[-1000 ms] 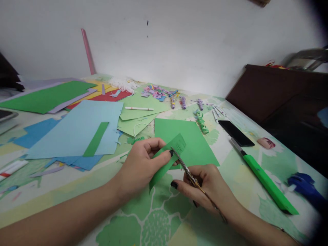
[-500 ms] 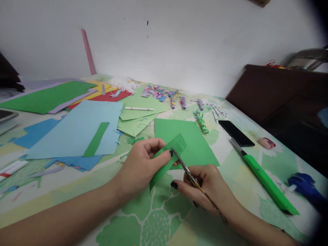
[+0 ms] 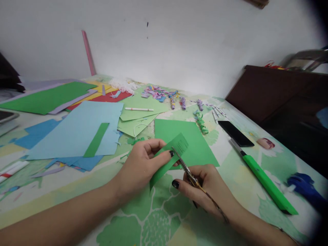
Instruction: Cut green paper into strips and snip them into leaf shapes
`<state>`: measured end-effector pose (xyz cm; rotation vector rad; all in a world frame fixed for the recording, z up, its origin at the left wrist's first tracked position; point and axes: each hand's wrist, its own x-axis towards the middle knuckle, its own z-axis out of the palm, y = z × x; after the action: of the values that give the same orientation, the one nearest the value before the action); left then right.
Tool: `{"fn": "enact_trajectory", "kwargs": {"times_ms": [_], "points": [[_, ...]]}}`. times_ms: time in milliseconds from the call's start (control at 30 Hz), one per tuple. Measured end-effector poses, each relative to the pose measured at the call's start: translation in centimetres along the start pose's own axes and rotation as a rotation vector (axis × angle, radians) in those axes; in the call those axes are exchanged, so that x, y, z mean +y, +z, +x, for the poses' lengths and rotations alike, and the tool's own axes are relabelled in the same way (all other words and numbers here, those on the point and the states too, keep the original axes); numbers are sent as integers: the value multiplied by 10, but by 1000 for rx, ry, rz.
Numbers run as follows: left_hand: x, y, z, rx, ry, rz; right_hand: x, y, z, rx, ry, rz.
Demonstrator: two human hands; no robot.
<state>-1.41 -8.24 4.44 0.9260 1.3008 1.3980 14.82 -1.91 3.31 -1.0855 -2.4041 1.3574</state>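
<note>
My left hand (image 3: 145, 160) pinches a strip of green paper (image 3: 161, 173) between thumb and fingers, tilted up to the right. Several fine parallel slits run into the strip near its upper right end. In my right hand (image 3: 205, 186) is a pair of scissors (image 3: 189, 174), whose blades reach the strip's edge just beyond my left thumb. Behind the strip, a larger green sheet (image 3: 176, 131) lies flat on the patterned tablecloth. Another green strip (image 3: 96, 140) rests on a light blue sheet (image 3: 71, 126) to the left.
At right lie a green box cutter (image 3: 268, 182), a black phone (image 3: 235, 132) and a blue object (image 3: 306, 188). Curled green paper (image 3: 201, 123), purple rolls (image 3: 183, 103) and paper scraps (image 3: 156, 92) sit farther back. Coloured sheets (image 3: 51, 97) pile up at left.
Hardly anything differs. My right thumb and the scissor handles have shifted very slightly; both hands keep their hold on the strip and the scissors.
</note>
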Motion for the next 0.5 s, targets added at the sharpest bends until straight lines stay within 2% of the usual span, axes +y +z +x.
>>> {"fn": "enact_trajectory", "kwargs": {"times_ms": [200, 500], "points": [[-2, -1, -1, 1, 6, -4, -2, -1, -3, -58, -4, 171], [-1, -1, 1, 1, 23, 32, -2, -1, -3, -62, 6, 161]]}}
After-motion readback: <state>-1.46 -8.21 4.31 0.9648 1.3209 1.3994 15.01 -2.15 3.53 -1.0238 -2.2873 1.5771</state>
